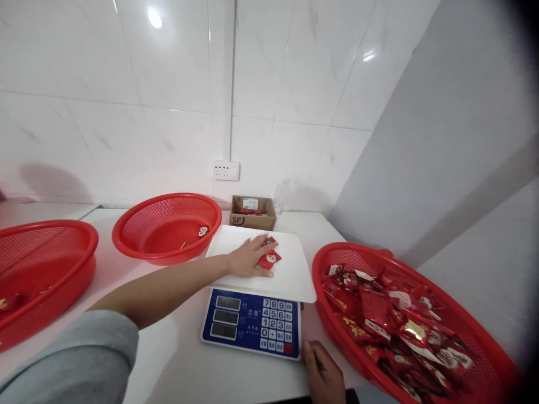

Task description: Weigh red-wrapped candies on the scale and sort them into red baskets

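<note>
My left hand point(249, 258) lies palm down with fingers spread on the white pan point(290, 275) of a digital scale. Beneath and beside its fingertips are small red packets point(269, 259), partly covered by the fingers. The scale's blue keypad panel point(252, 322) faces me; its displays are too dim to read. At the panel's lower right corner, my right hand point(324, 370) is closed, fingers curled in and thumb near the scale's edge. Whatever it may hold is hidden.
A red basket point(497, 359) heaped with red packets point(391, 314) stands close on the right. Left of the scale are a red basket point(166, 202) holding a few packets and another red basket point(80, 269). Behind the pan sit a cardboard box point(253, 221) and a clear bottle point(279, 197).
</note>
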A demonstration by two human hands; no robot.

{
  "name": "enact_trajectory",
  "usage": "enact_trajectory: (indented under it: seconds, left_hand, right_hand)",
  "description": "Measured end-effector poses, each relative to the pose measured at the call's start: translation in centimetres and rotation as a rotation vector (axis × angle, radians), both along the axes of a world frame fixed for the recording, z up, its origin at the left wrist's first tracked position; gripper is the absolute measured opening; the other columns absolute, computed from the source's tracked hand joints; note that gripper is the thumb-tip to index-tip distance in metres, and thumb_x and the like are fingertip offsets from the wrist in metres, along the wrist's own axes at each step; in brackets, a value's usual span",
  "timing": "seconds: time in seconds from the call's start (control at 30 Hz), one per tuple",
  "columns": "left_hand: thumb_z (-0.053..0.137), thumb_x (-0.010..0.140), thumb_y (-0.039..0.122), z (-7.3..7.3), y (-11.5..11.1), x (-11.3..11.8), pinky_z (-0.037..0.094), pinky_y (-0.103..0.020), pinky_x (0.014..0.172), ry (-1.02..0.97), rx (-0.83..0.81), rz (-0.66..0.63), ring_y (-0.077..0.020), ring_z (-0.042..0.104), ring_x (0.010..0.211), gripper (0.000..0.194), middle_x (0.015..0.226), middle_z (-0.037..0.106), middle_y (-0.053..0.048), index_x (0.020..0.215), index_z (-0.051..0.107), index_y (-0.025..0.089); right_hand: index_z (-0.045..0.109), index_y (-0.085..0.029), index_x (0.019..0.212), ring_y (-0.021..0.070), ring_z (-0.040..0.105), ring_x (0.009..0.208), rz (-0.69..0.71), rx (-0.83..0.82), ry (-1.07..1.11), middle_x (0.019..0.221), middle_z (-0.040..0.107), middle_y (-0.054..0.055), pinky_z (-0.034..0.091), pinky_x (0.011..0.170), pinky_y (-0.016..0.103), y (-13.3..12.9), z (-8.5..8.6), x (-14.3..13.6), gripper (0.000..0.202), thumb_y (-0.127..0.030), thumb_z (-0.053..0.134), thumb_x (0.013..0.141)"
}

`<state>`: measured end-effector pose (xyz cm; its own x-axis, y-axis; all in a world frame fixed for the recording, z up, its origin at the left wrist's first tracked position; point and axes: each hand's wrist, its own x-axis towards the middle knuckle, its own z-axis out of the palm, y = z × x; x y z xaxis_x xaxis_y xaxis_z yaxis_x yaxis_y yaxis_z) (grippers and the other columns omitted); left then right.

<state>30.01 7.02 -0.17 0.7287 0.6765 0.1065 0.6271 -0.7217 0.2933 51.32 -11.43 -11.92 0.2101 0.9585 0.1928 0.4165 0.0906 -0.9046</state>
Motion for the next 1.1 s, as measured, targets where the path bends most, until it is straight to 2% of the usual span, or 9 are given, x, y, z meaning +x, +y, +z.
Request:
enact_trajectory:
  seconds: [0.07, 0.13, 0.27, 0.4, 0.6, 0.7, 0.83, 1.1]
  left_hand:
    - [0.047, 0.073, 0.070, -0.4, 0.7, 2.0, 0.020, -0.058, 0.102, 0.007, 0.030, 0.040, -0.0356, 0.012, 0.136, 0.088, 0.148, 0.014, -0.018, 0.143, 0.017, 0.024]
    - [0.045, 0.071, 0.073, -0.5, 1.4, 3.5, 0.023, -0.059, 0.100, 0.036, 0.061, 0.069, -0.0362, 0.018, 0.134, 0.084, 0.145, 0.023, -0.017, 0.139, 0.027, 0.027]
    - [0.046, 0.077, 0.064, -0.6, 1.9, 5.3, 0.031, -0.052, 0.095, 0.038, 0.139, 0.092, -0.0321, 0.038, 0.120, 0.056, 0.122, 0.049, -0.013, 0.116, 0.053, 0.025]
    - [0.044, 0.084, 0.051, -0.6, 2.1, 5.4, 0.040, -0.043, 0.085, 0.006, 0.196, 0.125, -0.0283, 0.050, 0.103, 0.038, 0.104, 0.056, -0.011, 0.106, 0.055, 0.021]
    - [0.045, 0.086, 0.042, -0.4, 2.9, 4.4, 0.045, -0.031, 0.068, -0.080, 0.198, 0.199, -0.0229, 0.058, 0.088, 0.031, 0.100, 0.059, -0.006, 0.109, 0.050, 0.023]
    - [0.047, 0.086, 0.041, 0.2, 3.2, 3.3, 0.045, -0.029, 0.068, -0.164, 0.201, 0.262, -0.0216, 0.060, 0.086, 0.030, 0.101, 0.060, -0.006, 0.109, 0.050, 0.022]
    - [0.047, 0.087, 0.041, 1.9, 3.6, 0.6, 0.045, -0.026, 0.074, -0.281, 0.221, 0.351, -0.0192, 0.059, 0.092, 0.029, 0.102, 0.062, -0.004, 0.109, 0.049, 0.021]
    - [0.048, 0.083, 0.044, 6.2, 4.2, -8.6, 0.043, -0.028, 0.070, -0.332, 0.270, 0.684, -0.0217, 0.060, 0.085, 0.037, 0.094, 0.064, -0.007, 0.111, 0.049, 0.019]
  right_hand:
    - [0.052, -0.019, 0.055, 0.0124, 0.048, 0.053, -0.007, 0.014, -0.006, 0.054, 0.050, -0.001, 0.041, 0.051, 0.019, 0.0, -0.2, 0.1, 0.048, -0.059, 0.046, 0.081]
    - [0.052, -0.019, 0.055, 0.0123, 0.049, 0.054, -0.011, 0.020, -0.007, 0.055, 0.051, -0.001, 0.041, 0.052, 0.019, 0.1, -0.3, 0.1, 0.048, -0.058, 0.046, 0.081]
    - [0.052, -0.018, 0.056, 0.0123, 0.050, 0.055, -0.011, 0.038, -0.005, 0.056, 0.051, -0.001, 0.041, 0.053, 0.018, 0.1, -0.4, 0.0, 0.046, -0.055, 0.045, 0.083]
    - [0.050, -0.018, 0.056, 0.0121, 0.049, 0.054, -0.004, 0.046, -0.017, 0.056, 0.050, -0.001, 0.041, 0.053, 0.018, 0.0, -0.4, 0.1, 0.044, -0.052, 0.045, 0.084]
    - [0.050, -0.018, 0.057, 0.0123, 0.049, 0.056, 0.001, 0.024, -0.015, 0.057, 0.050, -0.001, 0.041, 0.054, 0.019, -0.1, -0.4, 0.0, 0.044, -0.052, 0.043, 0.085]
    - [0.050, -0.018, 0.057, 0.0121, 0.049, 0.055, 0.008, 0.026, -0.013, 0.057, 0.050, -0.001, 0.040, 0.054, 0.019, 0.0, -0.4, 0.0, 0.045, -0.053, 0.043, 0.085]
    - [0.051, -0.018, 0.059, 0.0126, 0.051, 0.057, 0.018, 0.016, -0.029, 0.058, 0.052, -0.001, 0.041, 0.056, 0.019, 0.1, -0.6, 0.1, 0.045, -0.053, 0.043, 0.085]
    - [0.050, -0.019, 0.058, 0.0133, 0.050, 0.056, 0.020, -0.005, -0.042, 0.057, 0.051, -0.001, 0.041, 0.055, 0.020, 0.0, -0.8, 0.3, 0.046, -0.056, 0.041, 0.084]
